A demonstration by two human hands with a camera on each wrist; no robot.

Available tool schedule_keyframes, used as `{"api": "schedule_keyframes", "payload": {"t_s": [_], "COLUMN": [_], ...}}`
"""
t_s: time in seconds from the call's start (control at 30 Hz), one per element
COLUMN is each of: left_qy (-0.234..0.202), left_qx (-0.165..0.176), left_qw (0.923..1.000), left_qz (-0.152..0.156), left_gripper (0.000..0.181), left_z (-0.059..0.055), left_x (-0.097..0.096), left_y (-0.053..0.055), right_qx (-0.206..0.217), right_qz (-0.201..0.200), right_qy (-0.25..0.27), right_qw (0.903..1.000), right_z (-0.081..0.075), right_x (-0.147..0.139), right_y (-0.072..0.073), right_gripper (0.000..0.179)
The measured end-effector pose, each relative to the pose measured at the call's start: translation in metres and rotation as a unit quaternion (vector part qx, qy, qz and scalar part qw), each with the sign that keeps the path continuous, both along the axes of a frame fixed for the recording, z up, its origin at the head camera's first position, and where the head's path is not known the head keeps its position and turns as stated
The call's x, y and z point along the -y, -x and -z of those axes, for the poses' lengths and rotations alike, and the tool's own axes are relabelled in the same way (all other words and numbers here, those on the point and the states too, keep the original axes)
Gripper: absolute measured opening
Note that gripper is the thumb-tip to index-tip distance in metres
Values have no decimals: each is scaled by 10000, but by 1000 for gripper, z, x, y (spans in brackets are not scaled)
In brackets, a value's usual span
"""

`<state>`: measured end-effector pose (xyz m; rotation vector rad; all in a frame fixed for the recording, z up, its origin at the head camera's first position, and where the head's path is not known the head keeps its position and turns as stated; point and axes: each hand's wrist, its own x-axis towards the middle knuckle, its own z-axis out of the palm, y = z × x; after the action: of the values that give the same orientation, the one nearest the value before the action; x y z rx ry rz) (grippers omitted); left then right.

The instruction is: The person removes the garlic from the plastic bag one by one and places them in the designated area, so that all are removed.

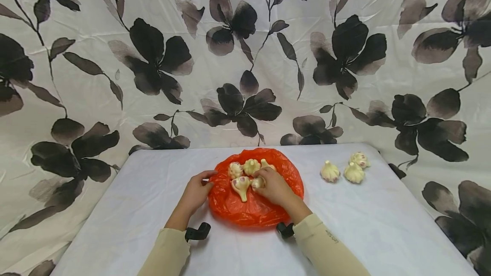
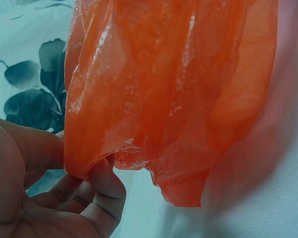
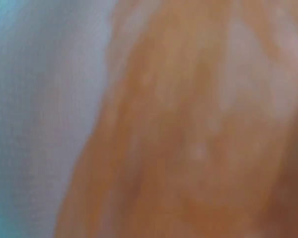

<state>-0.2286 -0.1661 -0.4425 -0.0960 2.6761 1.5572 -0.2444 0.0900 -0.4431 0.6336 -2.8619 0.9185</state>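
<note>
An orange-red plastic bag [image 1: 245, 214] lies spread out in a round shape on the white table, its rim rolled up. Several garlic bulbs [image 1: 241, 185] are grouped inside it. My left hand [image 1: 196, 193] pinches the bag's left edge between thumb and fingers; the left wrist view shows the bag's crumpled side [image 2: 154, 99] above those fingers [image 2: 107, 193]. Inside the bag, my right hand [image 1: 273, 187] holds one garlic bulb [image 1: 258, 183] by its right side, fingers curled over it. The right wrist view is blurred, filled by the bag's side [image 3: 188, 148], with no fingers visible.
Three more garlic bulbs [image 1: 354, 173] sit together on the table to the right of the bag. The white tablecloth [image 1: 145, 199] covers the table. Behind it hangs a curtain [image 1: 284, 105] with dark flowers.
</note>
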Motion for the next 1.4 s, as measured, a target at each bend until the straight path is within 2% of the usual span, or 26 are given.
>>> {"api": "schedule_keyframes", "payload": {"t_s": [0.27, 0.7, 0.93, 1.17, 1.4], "left_qy": [3, 14, -32, -13, -13], "left_qx": [5, -95, -24, -8, 23], "left_qw": [10000, 10000, 10000, 10000, 10000], "left_qz": [-50, -24, -31, -40, -24], "left_gripper": [37, 36, 37, 37, 38], "left_z": [0, 2, 3, 3, 5], "left_x": [-2, -3, -3, -3, -4], "left_y": [-1, 0, 2, 2, 4], "right_qx": [-119, -76, -405, -530, -836], "right_qz": [-60, -9, -99, -65, -64], "right_qy": [-16, 158, 253, 311, 349], "right_qw": [9999, 9998, 9988, 9981, 9959], "right_z": [-2, -17, -25, -34, -38], "right_x": [-3, -13, -20, -28, -42], "right_y": [-2, -14, -21, -26, -24], "right_gripper": [35, 34, 34, 36, 34]}}
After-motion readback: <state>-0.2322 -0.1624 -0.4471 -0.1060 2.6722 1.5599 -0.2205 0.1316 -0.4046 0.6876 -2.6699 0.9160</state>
